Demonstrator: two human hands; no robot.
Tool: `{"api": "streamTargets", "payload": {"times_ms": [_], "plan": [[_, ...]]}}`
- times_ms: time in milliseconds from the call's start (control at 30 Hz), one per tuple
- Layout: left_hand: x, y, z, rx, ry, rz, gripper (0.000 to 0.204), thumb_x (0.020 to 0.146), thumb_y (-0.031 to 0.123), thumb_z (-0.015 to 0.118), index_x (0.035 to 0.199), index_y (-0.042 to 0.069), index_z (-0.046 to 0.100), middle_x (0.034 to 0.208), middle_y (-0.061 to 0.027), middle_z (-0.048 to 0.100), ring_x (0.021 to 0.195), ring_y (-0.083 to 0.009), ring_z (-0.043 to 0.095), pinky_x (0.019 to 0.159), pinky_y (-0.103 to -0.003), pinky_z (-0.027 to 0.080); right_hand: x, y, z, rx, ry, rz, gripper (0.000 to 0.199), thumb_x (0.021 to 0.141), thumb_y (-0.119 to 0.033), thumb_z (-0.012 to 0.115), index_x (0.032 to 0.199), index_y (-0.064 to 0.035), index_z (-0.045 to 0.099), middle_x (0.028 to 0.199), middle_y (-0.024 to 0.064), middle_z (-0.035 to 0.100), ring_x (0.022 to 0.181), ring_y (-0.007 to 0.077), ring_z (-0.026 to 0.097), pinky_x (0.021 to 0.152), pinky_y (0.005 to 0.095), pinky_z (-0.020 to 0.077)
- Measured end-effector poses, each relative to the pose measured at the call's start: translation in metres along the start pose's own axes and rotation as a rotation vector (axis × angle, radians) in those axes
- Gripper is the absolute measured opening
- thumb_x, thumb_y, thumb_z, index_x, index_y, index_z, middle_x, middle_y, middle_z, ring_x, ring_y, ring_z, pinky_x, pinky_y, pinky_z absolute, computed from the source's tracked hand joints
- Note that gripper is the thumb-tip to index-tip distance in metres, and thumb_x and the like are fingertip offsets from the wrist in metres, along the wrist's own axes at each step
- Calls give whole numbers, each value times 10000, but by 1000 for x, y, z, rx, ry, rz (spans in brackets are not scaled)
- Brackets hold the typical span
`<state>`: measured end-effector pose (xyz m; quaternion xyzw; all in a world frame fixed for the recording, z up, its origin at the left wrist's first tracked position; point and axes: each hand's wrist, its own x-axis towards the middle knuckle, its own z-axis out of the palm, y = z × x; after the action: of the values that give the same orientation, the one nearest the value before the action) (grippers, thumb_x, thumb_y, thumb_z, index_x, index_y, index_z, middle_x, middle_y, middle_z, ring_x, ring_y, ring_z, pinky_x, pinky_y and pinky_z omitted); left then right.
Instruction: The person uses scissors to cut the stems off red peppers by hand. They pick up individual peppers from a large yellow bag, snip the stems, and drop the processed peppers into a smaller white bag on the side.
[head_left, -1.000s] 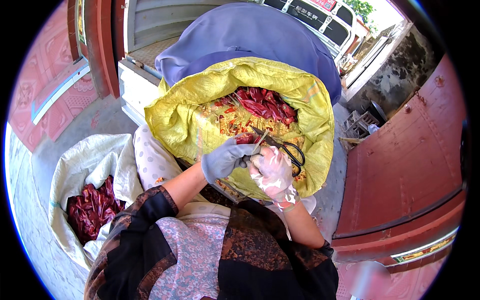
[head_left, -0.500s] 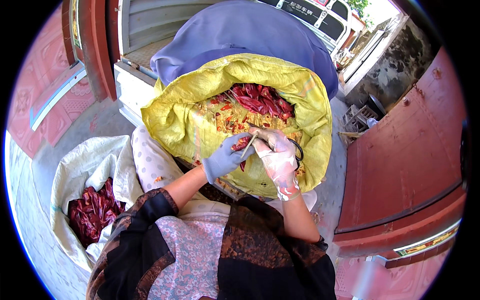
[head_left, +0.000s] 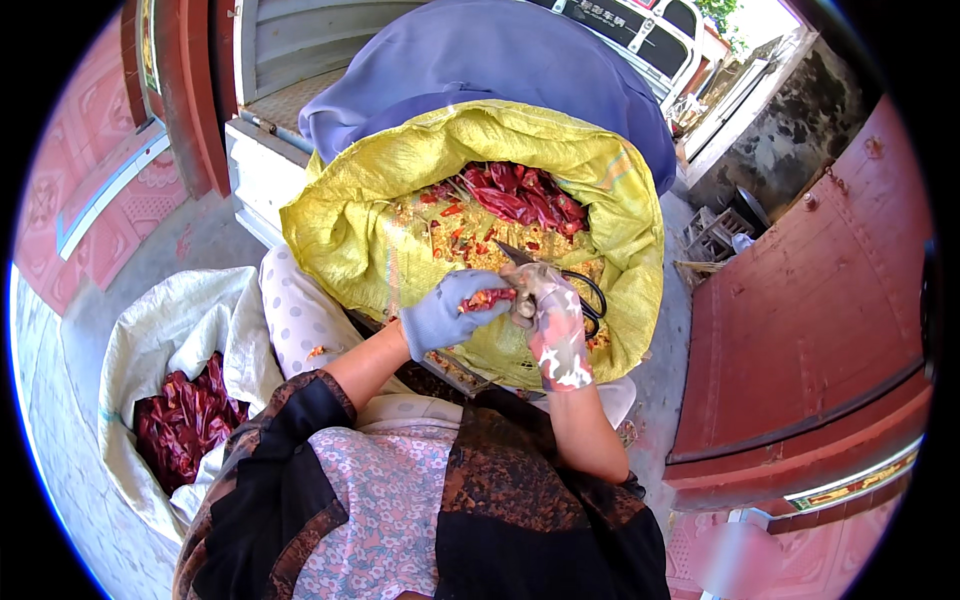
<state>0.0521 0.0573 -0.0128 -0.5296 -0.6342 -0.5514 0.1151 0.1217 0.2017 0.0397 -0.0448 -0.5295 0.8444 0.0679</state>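
My left hand (head_left: 440, 318), in a grey-blue glove, is closed around a dried red chili pepper (head_left: 487, 299) whose broken or cut end faces right. Close beside it, my right hand (head_left: 556, 325) wears a pale, reddish-patterned glove and grips a pair of scissors (head_left: 596, 302). Their black handle loops stick out to the right of the hand, and the dark blades point up and left. Both hands are over the near part of a wide yellow woven sack (head_left: 350, 215). Inside it lie yellow seeds, red scraps and a heap of dark red chili pods (head_left: 520, 195).
A white woven sack (head_left: 130, 350) holding more dried red chilies (head_left: 190, 415) stands at my left. A large bluish cloth bundle (head_left: 480, 60) is behind the yellow sack, beside a truck bed side (head_left: 265, 180). A red metal door (head_left: 800, 310) stands at the right.
The pale stem seen between my hands is no longer in view. My right hand has turned and drawn slightly right of the chili; the scissor blades show more.
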Motion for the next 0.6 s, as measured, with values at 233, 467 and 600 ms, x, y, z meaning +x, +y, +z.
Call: {"api": "streamTargets", "payload": {"times_ms": [233, 467, 600], "plan": [[1, 7, -8, -655, 99, -546, 163, 872, 165, 558, 927, 15, 591, 705, -23, 552, 670, -94, 509, 605, -242, 412, 3, -25, -19, -521, -66, -65, 135, 861, -132, 571, 932, -30, 625, 890, 80, 658, 658, 75, 552, 552, 233, 437], [-13, 7, -18, -905, 146, -503, 234, 909, 211, 515, 967, -15, 522, 750, -59, 550, 710, -156, 535, 695, -283, 416, 58, -48, -96, -1402, -20, -508, 197, 822, -78, 559, 1001, -77, 641, 942, 125, 654, 813, 262, 629, 746, 316, 487], [-9, 12, -19, -977, 93, -465, 257, 910, 226, 515, 987, -19, 509, 742, -68, 555, 682, -169, 534, 687, -290, 424, 115, -47, -120, -1901, 243, -610, 230, 795, -113, 582, 1017, -128, 638, 934, 129, 629, 792, 294, 615, 723, 356, 491]]}}
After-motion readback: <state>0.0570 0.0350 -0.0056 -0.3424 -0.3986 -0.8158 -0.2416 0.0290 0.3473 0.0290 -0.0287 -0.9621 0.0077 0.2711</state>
